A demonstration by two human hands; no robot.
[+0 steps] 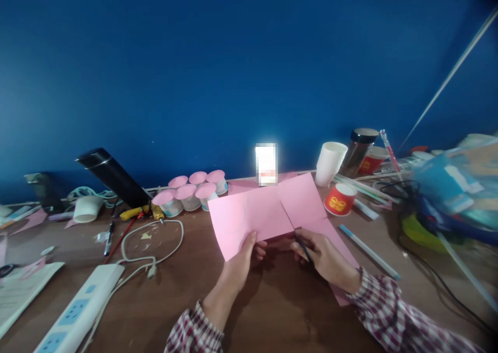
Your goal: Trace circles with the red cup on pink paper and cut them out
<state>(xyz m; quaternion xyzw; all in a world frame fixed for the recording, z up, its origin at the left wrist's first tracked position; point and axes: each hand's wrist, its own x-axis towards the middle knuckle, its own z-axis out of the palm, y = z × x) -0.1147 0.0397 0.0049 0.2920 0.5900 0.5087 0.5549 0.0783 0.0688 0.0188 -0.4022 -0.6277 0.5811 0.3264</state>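
Observation:
A sheet of pink paper (257, 213) is raised above the table, its lower edge pinched between the thumb and fingers of my left hand (245, 252). My right hand (324, 254) is closed around a pair of dark scissors (304, 248). The scissors' blades meet the paper along a dark line that runs up from its lower edge, right of the middle. Paper lies on both sides of that line. Another pink sheet (338, 239) lies under my right hand, partly covered by it and by the raised paper.
Several small cups with pink tops (185, 192) stand left of the paper. A bright, blurred-out phone-like screen (266, 163) stands behind it. To the right are a white paper cup (330, 161), a red cup (339, 200) and a blue-white strip (369, 252). A power strip (83, 301) lies front left.

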